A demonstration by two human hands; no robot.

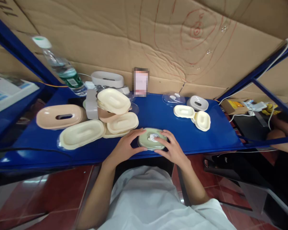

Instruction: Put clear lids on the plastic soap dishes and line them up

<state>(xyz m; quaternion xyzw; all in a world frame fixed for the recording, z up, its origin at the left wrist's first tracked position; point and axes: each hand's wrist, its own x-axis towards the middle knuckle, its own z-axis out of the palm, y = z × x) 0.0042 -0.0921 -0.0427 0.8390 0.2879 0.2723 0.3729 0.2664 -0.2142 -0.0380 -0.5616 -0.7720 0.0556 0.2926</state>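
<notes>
Now left hand (125, 146) and right hand (174, 149) grip the green box (144, 141), already labelled. Cream trays (123, 122), ten o'clock from it, lie loose.

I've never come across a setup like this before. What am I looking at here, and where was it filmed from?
There is no machine here: a person works with bare hands. The single picture comes from a camera worn on the head, looking forward and down.

The left hand and right hand hold a green box from either end, at the near edge of a blue table; a right finger reaches over its top, by a white label.

To the left is a pile with cream trays and a peach box, with a bottle behind. To the right are smaller cream dishes and a grey box.
</notes>
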